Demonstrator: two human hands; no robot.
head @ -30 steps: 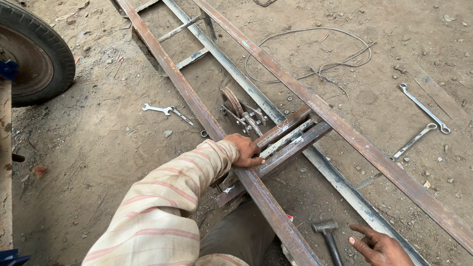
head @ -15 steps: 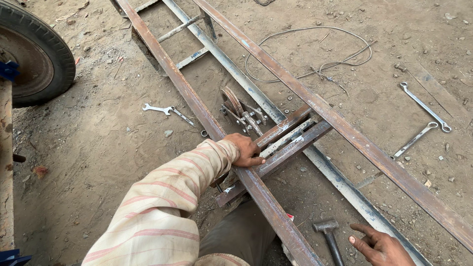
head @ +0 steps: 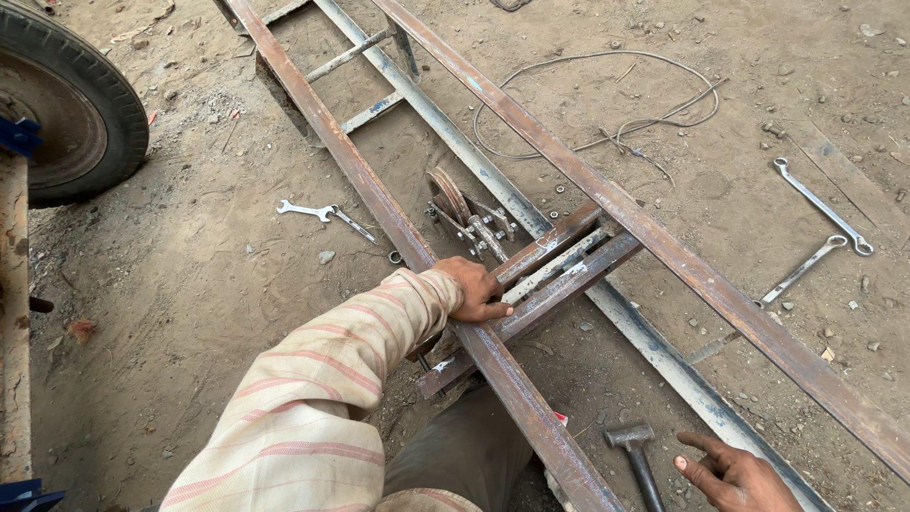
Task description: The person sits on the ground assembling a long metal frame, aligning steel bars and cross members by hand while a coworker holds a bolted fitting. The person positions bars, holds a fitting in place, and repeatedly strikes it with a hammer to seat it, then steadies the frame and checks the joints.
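The left hand (head: 477, 290) presses flat on a rusty rail (head: 398, 223) while the right hand (head: 735, 474), fingers spread and empty, hovers at three o'clock of a hammer (head: 637, 453).

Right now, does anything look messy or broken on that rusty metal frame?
Nothing looks broken. The long rusty steel frame is rusted all over, and silver spanners and a loose grey wire lie scattered on the dirt. The left hand rests on the frame; the right hand hovers near a hammer.

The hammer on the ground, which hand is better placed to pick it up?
Probably the right. The right hand hovers open just beside the hammer, fingers pointing at its head. The left hand is farther off, resting on the rusty cross bars of the frame.
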